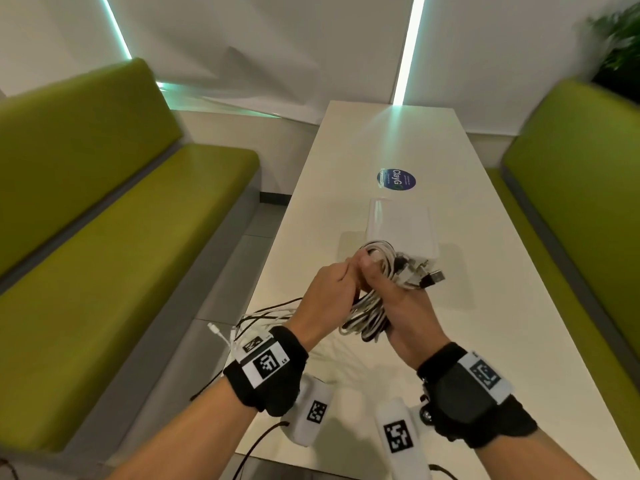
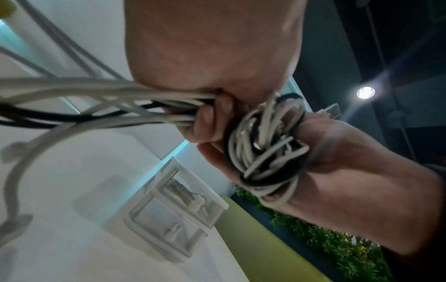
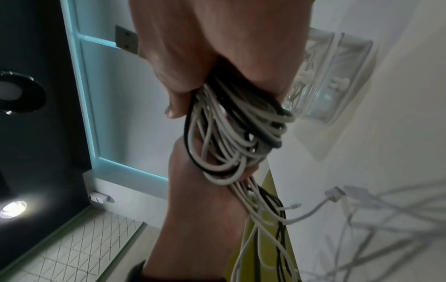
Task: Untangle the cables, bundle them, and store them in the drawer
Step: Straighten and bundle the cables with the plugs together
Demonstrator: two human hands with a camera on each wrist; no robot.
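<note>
A coil of white and black cables is held above the white table. My right hand grips the coil, whose loops wrap round the palm; USB plugs stick out past its fingers. My left hand grips the loose strands just beside the coil. These loose ends trail left and down over the table's edge. A small white drawer box stands on the table right behind the hands; in the left wrist view this drawer box has cables inside.
Green benches flank the table on both sides, the right bench close to the table's edge. A round blue sticker lies beyond the drawer box. A plant stands at the far right. White walls close off the back.
</note>
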